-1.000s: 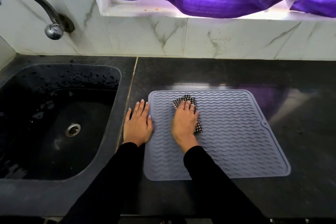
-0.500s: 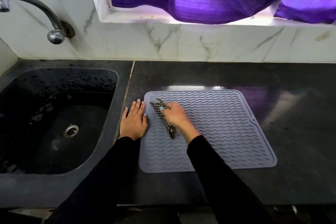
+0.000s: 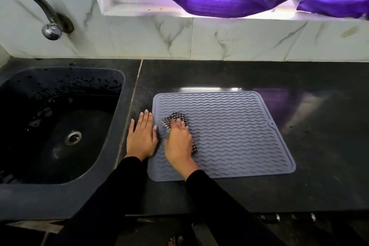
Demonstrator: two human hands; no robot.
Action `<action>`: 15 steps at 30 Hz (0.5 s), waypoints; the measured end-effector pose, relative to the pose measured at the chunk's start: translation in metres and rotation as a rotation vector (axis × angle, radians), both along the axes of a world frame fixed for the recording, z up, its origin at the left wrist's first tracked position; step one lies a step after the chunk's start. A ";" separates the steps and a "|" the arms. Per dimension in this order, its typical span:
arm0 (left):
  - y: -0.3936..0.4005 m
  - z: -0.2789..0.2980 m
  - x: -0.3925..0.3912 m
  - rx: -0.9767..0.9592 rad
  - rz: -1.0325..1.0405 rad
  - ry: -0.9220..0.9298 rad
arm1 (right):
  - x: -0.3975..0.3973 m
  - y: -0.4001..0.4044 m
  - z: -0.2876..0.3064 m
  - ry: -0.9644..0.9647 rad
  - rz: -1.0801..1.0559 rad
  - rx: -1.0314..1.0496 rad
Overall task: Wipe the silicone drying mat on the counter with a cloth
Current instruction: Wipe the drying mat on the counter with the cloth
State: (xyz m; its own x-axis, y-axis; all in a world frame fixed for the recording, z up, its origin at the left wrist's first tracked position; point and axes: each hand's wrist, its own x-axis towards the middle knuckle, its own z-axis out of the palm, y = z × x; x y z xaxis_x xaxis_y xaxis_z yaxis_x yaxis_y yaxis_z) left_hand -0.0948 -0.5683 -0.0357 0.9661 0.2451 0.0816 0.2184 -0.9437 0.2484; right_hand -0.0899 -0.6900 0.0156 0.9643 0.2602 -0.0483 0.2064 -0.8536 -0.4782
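Fingers (image 3: 180,124) of the right hand (image 3: 177,142): bent down over a bunched black-and-white checked cloth (image 3: 175,119), pressing and holding it against the silicone drying mat (image 3: 229,134); cloth shows beyond the fingertips and again at the outer edge of the palm. Left hand (image 3: 142,138): fingers straight and together, palm flat on the black counter (image 3: 299,185) just beside the mat's left edge, thumb side touching or slightly overlapping that edge; holds nothing. Mat: grey, wavy-ribbed, lying flat on the counter to the right of the sink (image 3: 111,146), well apart from the marble backsplash (image 3: 219,40); cloth sits in its left portion, the large right-hand area uncovered. Handling judgement: strokes would best run along the wavy ribs so the cloth reaches the grooves, with even downward pressure; the flat left hand should pin the edge so the flexible mat does not creep or buckle; the right side and far corners appear yet to be covered. Containers: sink, dark basin, water droplets beading the back wall, metal drain (image 3: 73,138) at bottom, no dishes visible; whether water stands in it cannot be told. Faucet (image 3: 50,26): curved, spout hanging over the basin's back left, no stream visible.
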 end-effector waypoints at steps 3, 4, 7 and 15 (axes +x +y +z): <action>0.002 0.002 -0.002 0.027 -0.027 0.047 | -0.012 0.013 0.017 0.088 0.027 0.200; 0.002 0.003 -0.002 0.025 -0.032 0.048 | -0.011 0.014 0.020 0.126 0.018 0.247; 0.001 0.004 -0.003 -0.048 -0.004 -0.036 | 0.010 -0.003 0.027 0.405 -0.139 0.590; -0.001 0.006 -0.009 -0.132 0.044 -0.094 | 0.024 -0.084 0.037 -0.044 -0.317 0.230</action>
State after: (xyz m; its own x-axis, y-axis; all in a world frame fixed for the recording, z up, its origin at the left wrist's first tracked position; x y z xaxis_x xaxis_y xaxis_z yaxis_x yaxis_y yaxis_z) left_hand -0.1036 -0.5694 -0.0296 0.9439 0.3012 0.1355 0.2284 -0.8916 0.3910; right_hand -0.0663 -0.7739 0.0527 0.9985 -0.0513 0.0195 -0.0257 -0.7502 -0.6608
